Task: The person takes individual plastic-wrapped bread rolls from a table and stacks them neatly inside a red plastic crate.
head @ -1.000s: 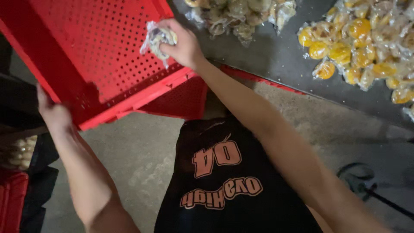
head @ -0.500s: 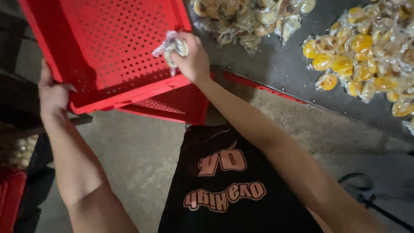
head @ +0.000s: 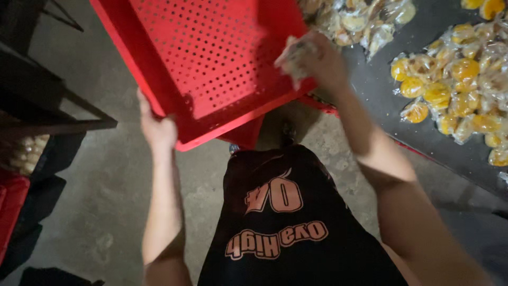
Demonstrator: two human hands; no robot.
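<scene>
Bare concrete floor [head: 100, 212] is seen under everything, grey and a bit stained. One big red perforated crate [head: 206, 63] is held tilted up in front of the body, and that's the landmark for the rest. A second red crate [head: 248, 130] is partly seen just below and behind its lower edge, and a third bit of red plastic [head: 10, 206] is spotted far off to its lower left, by a dark rack [head: 47, 116].

The crate's lower left corner is gripped by the left hand [head: 156, 130], fingers curled shut around the rim. At the crate's right edge, a crumpled clear wrapper [head: 296, 53] is clutched in the closed right hand [head: 317, 61], pressed right up against the rim; it's blurred, so what's inside can't be told.

To the right of the crate, a dark table [head: 391, 106] is loaded with two heaps of wrapped pastries: a pale one [head: 354, 21] just past the crate's top right corner, and a yellow-topped one [head: 455, 90] further right. Individual packets are too many and too jumbled to be counted.

Compared with half a second ago, the crate is tipped further up and the left hand is shifted in along its lower edge. The wrapper hand is moved from the crate's floor to its right rim.
</scene>
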